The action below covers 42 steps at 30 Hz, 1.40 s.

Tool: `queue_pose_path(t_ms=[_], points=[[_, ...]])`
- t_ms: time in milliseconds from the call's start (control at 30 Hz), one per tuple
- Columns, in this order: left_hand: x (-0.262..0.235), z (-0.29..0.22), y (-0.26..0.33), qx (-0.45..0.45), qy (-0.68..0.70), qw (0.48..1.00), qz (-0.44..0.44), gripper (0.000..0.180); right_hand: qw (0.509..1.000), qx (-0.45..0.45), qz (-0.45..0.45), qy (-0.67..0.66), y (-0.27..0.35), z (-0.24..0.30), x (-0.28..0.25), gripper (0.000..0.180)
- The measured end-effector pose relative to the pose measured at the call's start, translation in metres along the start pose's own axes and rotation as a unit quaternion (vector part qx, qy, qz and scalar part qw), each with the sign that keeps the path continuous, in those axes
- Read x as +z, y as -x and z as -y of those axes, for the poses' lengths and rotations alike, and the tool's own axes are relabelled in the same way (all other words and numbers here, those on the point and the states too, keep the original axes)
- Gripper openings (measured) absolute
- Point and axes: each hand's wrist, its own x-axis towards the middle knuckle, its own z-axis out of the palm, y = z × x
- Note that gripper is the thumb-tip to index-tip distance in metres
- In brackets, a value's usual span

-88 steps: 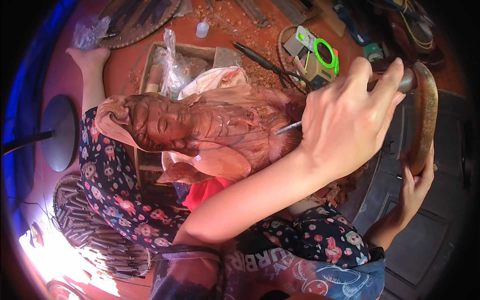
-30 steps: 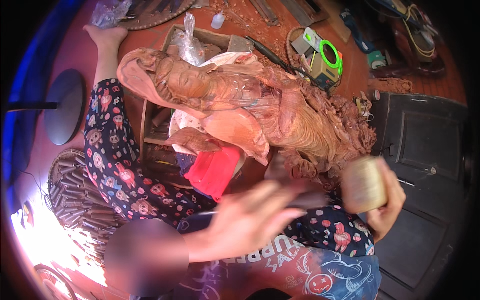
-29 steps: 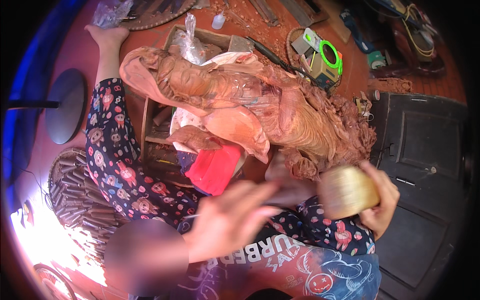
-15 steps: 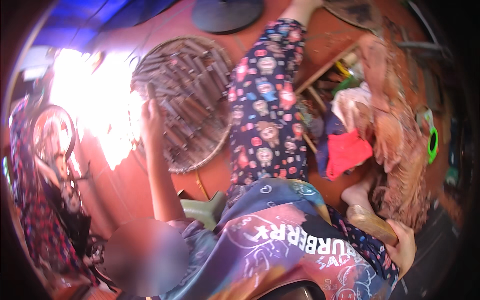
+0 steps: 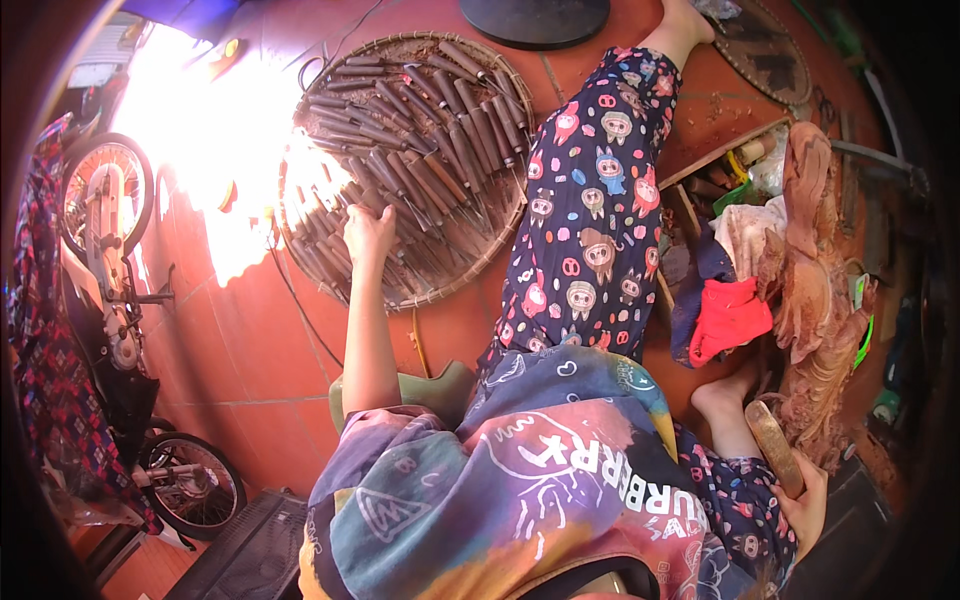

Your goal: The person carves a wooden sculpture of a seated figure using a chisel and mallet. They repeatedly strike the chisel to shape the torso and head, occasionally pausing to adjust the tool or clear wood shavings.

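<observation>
A tool is being picked by the left hand [image 5: 368,228], fingers spread on the wooden-handled carving chisels [image 5: 420,180] in the round woven tray [image 5: 500,90], while a wooden mallet [image 5: 772,445] is held by the right hand [image 5: 805,500]; next, one chisel must be gripped.

Your left hand [image 5: 368,228] rests on the wooden-handled chisels [image 5: 420,170] in the round woven basket tray [image 5: 400,300], left of your leg; the carved wooden statue [image 5: 815,270] lies far right, your right hand [image 5: 805,500] holding the wooden mallet [image 5: 772,445] just below it
</observation>
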Motion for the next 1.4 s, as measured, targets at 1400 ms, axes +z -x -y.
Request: queue_pose_path(t_ms=[1400], points=[[0.072, -0.117, 0.029, 0.164, -0.124, 0.977, 0.049, 0.045, 0.997, -0.076, -0.003, -0.028, -0.01, -0.011, -0.01, 0.051]])
